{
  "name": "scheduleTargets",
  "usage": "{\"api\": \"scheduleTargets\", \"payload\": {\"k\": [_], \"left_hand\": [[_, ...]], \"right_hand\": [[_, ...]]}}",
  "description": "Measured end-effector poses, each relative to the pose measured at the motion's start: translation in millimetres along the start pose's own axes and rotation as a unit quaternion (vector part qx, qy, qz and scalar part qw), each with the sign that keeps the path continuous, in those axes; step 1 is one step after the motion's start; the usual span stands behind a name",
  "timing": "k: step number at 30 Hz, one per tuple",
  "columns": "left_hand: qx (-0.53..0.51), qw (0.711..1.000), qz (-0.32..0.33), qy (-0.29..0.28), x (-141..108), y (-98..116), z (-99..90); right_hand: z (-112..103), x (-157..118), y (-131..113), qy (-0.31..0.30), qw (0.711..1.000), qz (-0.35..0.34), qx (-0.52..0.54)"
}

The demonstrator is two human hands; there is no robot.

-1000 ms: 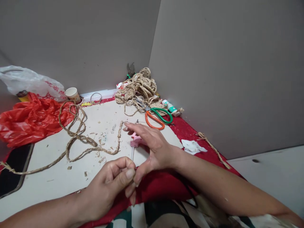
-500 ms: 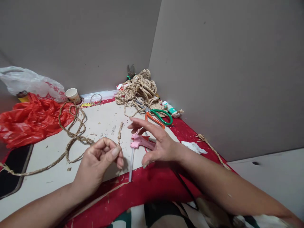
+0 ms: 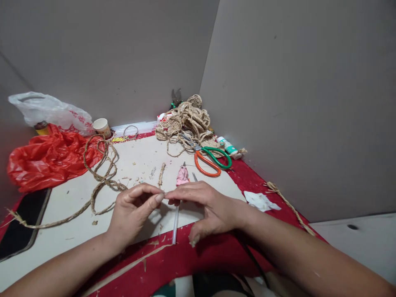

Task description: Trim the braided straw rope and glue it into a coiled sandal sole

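My left hand is closed in a pinch, thumb against index finger, over the board. Whatever lies between those fingertips is too small to make out. My right hand is open, its index fingertip meeting the left fingertips and its thumb held apart. Partly hidden behind the right hand lies a pink glue gun, with a clear glue stick jutting toward me. A short piece of twisted straw cord rests on the board just beyond the hands. To the left, a longer braided straw rope lies in loose loops.
Scissors with orange and green handles lie before a heap of straw cord. A red plastic bag, a paper cup and a dark phone-like slab are left. A white tissue lies right, on red cloth.
My hands have come together, so the right index finger now touches the left fingertips. The view has shifted a little, and the glue gun's nozzle and the scissors' orange handle show more.
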State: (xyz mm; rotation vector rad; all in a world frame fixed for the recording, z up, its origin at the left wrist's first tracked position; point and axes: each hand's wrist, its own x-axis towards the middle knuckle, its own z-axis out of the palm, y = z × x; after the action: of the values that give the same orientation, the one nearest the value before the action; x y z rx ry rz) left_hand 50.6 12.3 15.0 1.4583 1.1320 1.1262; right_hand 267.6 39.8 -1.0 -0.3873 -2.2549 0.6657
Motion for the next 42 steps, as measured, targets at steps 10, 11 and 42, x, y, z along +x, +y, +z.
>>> {"api": "scheduleTargets", "payload": {"k": [10, 11, 42], "left_hand": [[0.002, 1.0, -0.004, -0.023, -0.5, 0.3, -2.9], [0.01, 1.0, 0.004, -0.025, -1.1, 1.4, -2.9], [0.481, 0.874, 0.035, -0.067, 76.4, -16.0, -4.5]], "right_hand": [[1.6, -3.4, -0.4, -0.034, 0.957, 0.105, 0.269], [1.3, -3.5, -1.8, -0.04, 0.945, 0.124, 0.301], [-9.2, 2.9, -13.2, 0.243, 0.892, 0.26, 0.279]]}}
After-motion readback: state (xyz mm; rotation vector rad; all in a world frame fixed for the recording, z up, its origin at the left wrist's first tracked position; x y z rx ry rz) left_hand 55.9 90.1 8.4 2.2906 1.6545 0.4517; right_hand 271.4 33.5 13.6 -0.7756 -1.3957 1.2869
